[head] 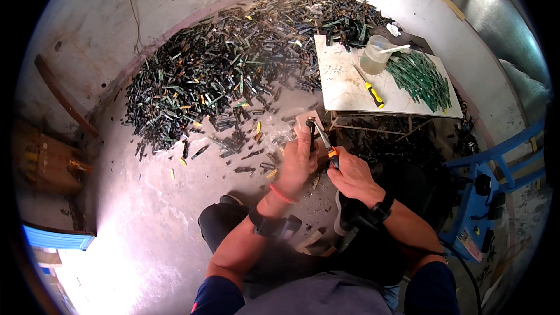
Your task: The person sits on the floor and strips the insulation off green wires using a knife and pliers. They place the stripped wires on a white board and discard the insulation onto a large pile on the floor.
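My left hand [297, 157] is closed around a small dark part [311, 124] with a round metal end, held upright between thumb and fingers; the hand is somewhat blurred. My right hand [352, 173] grips a tool with an orange and black handle [334, 156], whose slim metal tip reaches the round end of the dark part. Its exact kind cannot be told. Just behind the dark part is a flat, light brown block [308, 116]. Both hands are above the floor, in front of a low white-topped table [341, 92].
On the table lie a yellow and black screwdriver [373, 93], a plastic cup [374, 56] with a white stick across it, and a pile of green strips [422, 79]. A large heap of dark narrow pieces [227, 65] covers the floor ahead. A blue chair [474, 210] stands at the right.
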The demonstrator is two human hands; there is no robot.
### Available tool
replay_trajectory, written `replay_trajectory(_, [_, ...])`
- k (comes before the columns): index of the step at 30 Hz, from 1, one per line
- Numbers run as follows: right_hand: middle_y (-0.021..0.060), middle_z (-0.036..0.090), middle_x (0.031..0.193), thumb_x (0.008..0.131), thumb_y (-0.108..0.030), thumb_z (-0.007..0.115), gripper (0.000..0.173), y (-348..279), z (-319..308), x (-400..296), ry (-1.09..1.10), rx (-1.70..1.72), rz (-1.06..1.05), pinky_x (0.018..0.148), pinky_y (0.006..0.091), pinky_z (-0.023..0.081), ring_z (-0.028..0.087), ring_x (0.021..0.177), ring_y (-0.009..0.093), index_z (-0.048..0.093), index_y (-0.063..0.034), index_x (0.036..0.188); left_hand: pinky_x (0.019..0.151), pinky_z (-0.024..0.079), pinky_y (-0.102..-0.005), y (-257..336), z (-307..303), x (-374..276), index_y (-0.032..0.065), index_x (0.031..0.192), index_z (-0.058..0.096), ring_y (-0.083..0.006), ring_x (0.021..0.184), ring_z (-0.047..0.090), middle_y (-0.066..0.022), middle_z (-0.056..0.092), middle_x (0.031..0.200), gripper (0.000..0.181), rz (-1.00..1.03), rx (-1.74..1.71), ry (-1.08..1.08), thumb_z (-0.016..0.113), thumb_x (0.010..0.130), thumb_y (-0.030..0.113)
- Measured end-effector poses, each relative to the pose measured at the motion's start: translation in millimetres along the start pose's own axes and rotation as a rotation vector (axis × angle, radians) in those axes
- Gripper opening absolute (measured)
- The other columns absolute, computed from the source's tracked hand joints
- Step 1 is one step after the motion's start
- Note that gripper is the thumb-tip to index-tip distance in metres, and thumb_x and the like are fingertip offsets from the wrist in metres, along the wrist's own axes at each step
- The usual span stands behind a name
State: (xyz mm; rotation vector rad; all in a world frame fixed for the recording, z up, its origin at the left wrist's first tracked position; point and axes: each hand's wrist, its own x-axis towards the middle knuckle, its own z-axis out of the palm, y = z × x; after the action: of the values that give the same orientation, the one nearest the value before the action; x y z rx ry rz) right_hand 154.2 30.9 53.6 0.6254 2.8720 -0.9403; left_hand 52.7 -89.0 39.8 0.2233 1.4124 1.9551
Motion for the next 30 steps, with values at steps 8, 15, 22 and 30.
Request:
replay_trajectory(8, [0.0234,0.062,0.083,0.081,-0.019,0.055,0.031,-8,6,-1,-0.027,0.003,0.028,0.073,0.0494,0.047,0.06,0.082,0.043,0.049,0.0011,0.103,0.043,0.029,-0.0277,-20,-1,6,0.0032,0.064,0.048,-0.0086,0.046,0.036,0.0011,0.042,0.054,0.059,0.226,0.24,0.079,0.034,0.102,0.047])
replay_trajectory(15, [0.0257,0.062,0.086,0.079,-0.017,0.054,0.03,-15,4,-3,-0.092,0.028,0.041,0.074,0.0489,0.046,0.059,0.085,0.044,0.048,0.0021,0.102,0.048,0.036,-0.0358,-25,5,4,-0.003,0.069,0.051,-0.0167,0.051,0.039,-0.0068,0.044,0.054,0.058,0.363,0.501,0.212,0.031,0.104,0.039])
replay_trajectory(22, [0.0302,0.061,0.095,0.081,-0.013,0.053,0.037,-10,4,-5,-0.161,0.297,-0.029,0.079,0.048,0.047,0.059,0.09,0.046,0.047,0.0062,0.111,0.049,0.038,-0.0377,-20,8,-2,-0.0035,0.069,0.052,-0.0189,0.049,0.044,-0.0095,0.047,0.053,0.06,0.317,0.529,0.189,0.028,0.104,0.039])
replay_trajectory(30, [0.0244,0.059,0.084,0.072,-0.007,0.066,0.031,22,15,11,0.229,-0.081,-0.245,0.07,0.0486,0.048,0.058,0.08,0.044,0.047,0.0013,0.096,0.042,0.033,-0.0287,-11,3,-12,0.0025,0.067,0.05,-0.0115,0.043,0.037,-0.0017,0.041,0.052,0.059,0.089,0.163,0.039,0.028,0.103,0.045])
